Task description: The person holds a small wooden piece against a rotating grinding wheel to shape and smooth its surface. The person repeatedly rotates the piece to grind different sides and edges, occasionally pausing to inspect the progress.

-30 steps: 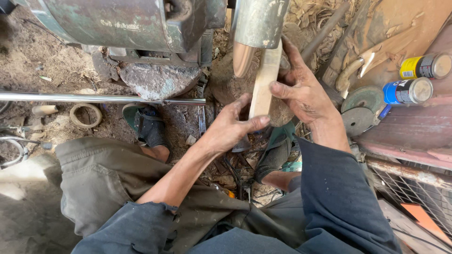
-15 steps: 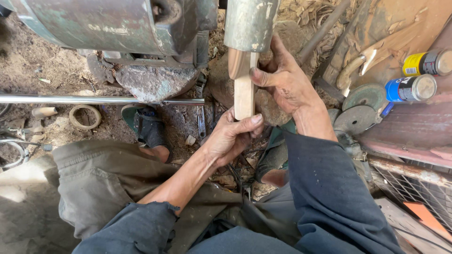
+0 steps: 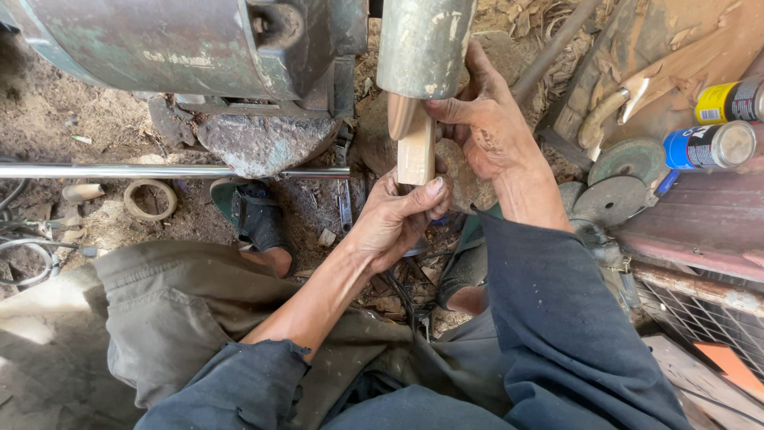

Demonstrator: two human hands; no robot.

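At 9 o'clock a shiny metal rod point(image 3: 159, 170) lies flat over the dirt, with a small ring point(image 3: 150, 199) just below it. Above, at 11 o'clock, sits a big green machine point(image 3: 175, 48). In the middle, the left hand point(image 3: 394, 219) curls its fingers around the low end of a small wooden block point(image 3: 416, 147) (thumb across the front). The block stands upright under a grey metal drum point(image 3: 422, 44) at 12 o'clock. The right hand point(image 3: 493, 131) pinches the block's side, fingers bent. Two spray cans point(image 3: 720, 119) lie at 2 o'clock.
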